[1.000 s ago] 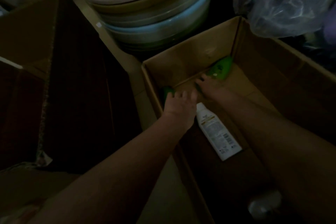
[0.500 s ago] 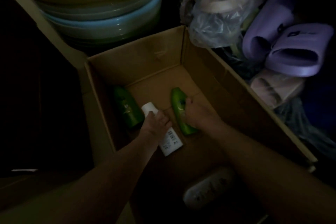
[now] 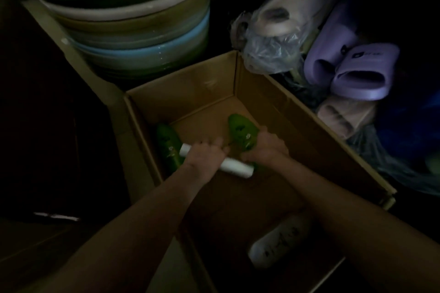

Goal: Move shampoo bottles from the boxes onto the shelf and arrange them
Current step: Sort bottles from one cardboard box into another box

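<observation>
Inside the cardboard box point(image 3: 190, 93), the left hand point(image 3: 204, 157) grasps a white bottle point(image 3: 238, 167), the right hand point(image 3: 266, 147) a green bottle point(image 3: 240, 129); next, lifting both out toward the shelf.

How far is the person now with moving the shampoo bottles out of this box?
Done: no shelf is in view, so that cannot be judged. In hand: the left hand grips a white cylindrical bottle; the right hand grips a green plastic bottle. Left in the brown cardboard box: another green bottle and a pale bottle.

I am noting matt brown cardboard box point(image 3: 281, 93), smooth glossy green plastic bottle point(image 3: 241, 131), smooth white plastic bottle point(image 3: 235, 167), crinkled clear plastic bag point(image 3: 271, 54), matt lilac rubbery slippers point(image 3: 357, 74), glossy stacked basins point(image 3: 133, 38).
</observation>
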